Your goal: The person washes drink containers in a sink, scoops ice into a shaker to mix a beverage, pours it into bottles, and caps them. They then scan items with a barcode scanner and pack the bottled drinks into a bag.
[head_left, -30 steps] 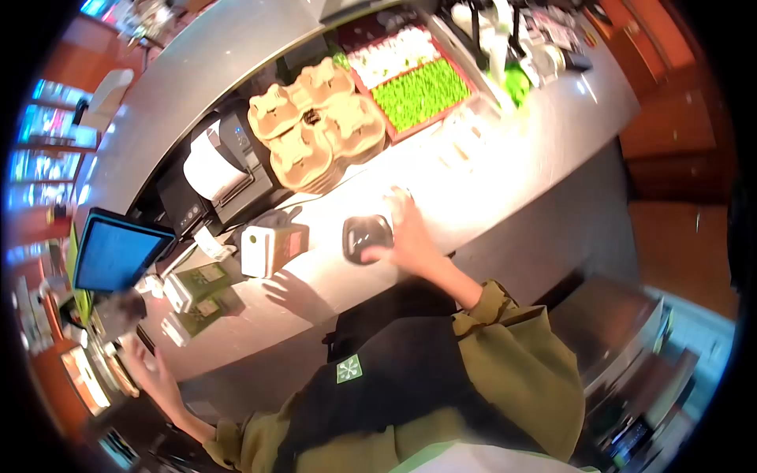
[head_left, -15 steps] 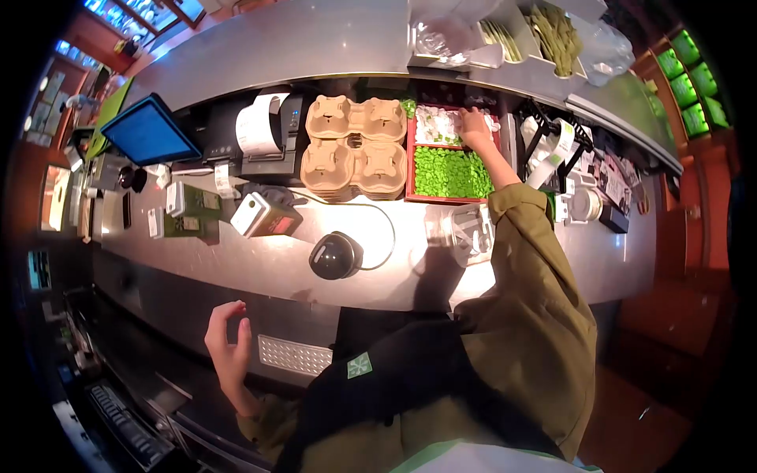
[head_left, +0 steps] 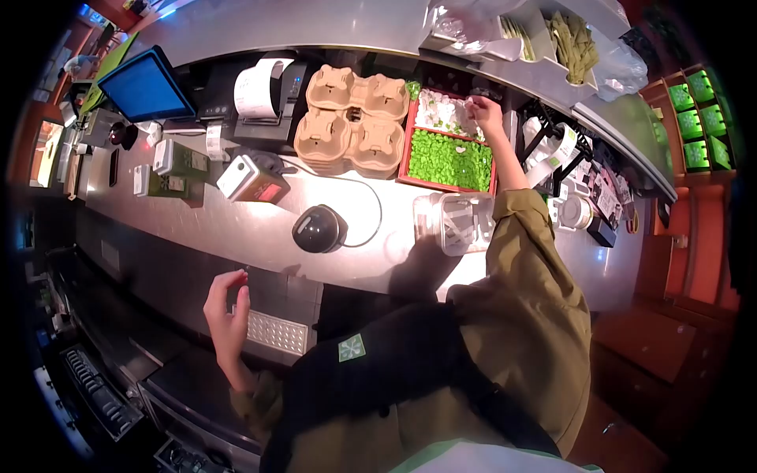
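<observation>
My right hand [head_left: 486,115] is over the white small pieces [head_left: 438,111] in the upper compartment of a red tray [head_left: 406,158]. Its fingers are pinched together, and what they hold, if anything, is too small to name. Bright green pieces [head_left: 449,160] fill the lower compartment. Off the counter's front edge, my left hand [head_left: 228,309] hangs in the air with thumb and fingers apart and nothing between them. A black rounded device [head_left: 318,229] with a cable sits on the counter [head_left: 260,229].
Stacked cardboard cup carriers [head_left: 350,126] stand left of the tray, beside a printer [head_left: 260,98] with paper. Further left are a blue screen [head_left: 145,85] and several green-and-white cartons [head_left: 180,158]. Clear plastic containers [head_left: 457,225] lie below the tray.
My right hand went from the black device to the white pieces, then rose slightly off them with fingers pinched. My left hand came from the far left to the counter's front. The view shifted.
</observation>
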Tool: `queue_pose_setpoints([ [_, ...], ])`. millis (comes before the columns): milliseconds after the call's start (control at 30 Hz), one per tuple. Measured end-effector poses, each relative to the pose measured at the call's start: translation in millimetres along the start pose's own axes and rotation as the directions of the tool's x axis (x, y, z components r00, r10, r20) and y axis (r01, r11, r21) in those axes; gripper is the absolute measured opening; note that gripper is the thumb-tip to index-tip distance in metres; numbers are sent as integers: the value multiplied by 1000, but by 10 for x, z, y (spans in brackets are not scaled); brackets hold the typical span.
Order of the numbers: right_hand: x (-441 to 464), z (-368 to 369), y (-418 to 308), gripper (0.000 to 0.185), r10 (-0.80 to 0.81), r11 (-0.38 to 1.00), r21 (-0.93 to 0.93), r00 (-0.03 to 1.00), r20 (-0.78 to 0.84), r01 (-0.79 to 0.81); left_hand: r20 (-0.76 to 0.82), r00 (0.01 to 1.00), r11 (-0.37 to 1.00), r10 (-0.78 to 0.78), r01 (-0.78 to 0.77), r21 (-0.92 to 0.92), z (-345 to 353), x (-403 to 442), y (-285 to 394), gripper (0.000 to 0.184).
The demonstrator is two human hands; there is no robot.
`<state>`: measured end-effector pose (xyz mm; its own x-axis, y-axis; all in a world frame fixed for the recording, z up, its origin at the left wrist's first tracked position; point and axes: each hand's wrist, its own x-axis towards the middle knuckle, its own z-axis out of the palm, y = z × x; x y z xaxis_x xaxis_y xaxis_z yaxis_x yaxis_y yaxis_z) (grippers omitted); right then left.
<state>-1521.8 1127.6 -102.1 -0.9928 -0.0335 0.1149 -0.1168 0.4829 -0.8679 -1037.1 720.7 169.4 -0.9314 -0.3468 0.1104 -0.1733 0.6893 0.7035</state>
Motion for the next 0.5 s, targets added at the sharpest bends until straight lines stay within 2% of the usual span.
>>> queue_pose_setpoints([
  [33, -30, 26, 77, 20, 98, 967, 233, 994, 44, -105, 8, 1000, 1000, 3, -3, -15, 47, 12, 26, 18],
  [67, -425, -50, -655, 20, 158, 952, 255, 985, 66, -170, 15, 1000, 1000, -2, 3, -26, 93, 15, 53, 17],
  [100, -719, -95, -1098, 23, 191, 918, 321, 969, 157, -233, 33, 999, 998, -8, 10, -67, 164, 22, 70, 17],
  [133, -1032, -58, -1385, 24, 176, 901, 352, 956, 236, -253, 43, 999, 993, -5, 10, -115, 288, 32, 51, 16],
  [167, -1354, 10, -1582, 25, 156, 883, 383, 938, 308, -272, 57, 995, 973, -82, 92, -211, 463, 34, 59, 15],
  [233, -2083, 240, -1871, 25, 277, 728, 453, 825, 493, -515, 159, 975, 862, -155, 212, -460, 930, 149, 165, 17],
  [267, -2409, 393, -1927, 24, 277, 765, 399, 818, 505, -505, 238, 961, 849, -139, 239, -470, 1227, 247, 106, 20],
  [300, -2689, 559, -1907, 23, 270, 804, 345, 814, 514, -485, 266, 957, 864, -121, 233, -447, 1474, 347, 161, 26],
  [367, -3109, 871, -1692, 21, 262, 641, 528, 805, 532, -557, 173, 982, 982, -77, 104, -155, 2037, 548, 138, 34],
  [433, -3320, 1124, -1329, 21, 271, 723, 518, 877, 397, -458, 193, 978, 981, -83, 114, -155, 2504, 695, -61, 32],
  [467, -3337, 1111, -1240, 22, 234, 753, 508, 892, 387, -418, 295, 954, 993, -49, 78, -85, 2661, 786, -118, 26],
  [500, -3344, 1118, -1198, 21, 194, 798, 509, 937, 291, -323, 397, 917, 999, -34, 44, -17, 2773, 842, -164, 20],
])
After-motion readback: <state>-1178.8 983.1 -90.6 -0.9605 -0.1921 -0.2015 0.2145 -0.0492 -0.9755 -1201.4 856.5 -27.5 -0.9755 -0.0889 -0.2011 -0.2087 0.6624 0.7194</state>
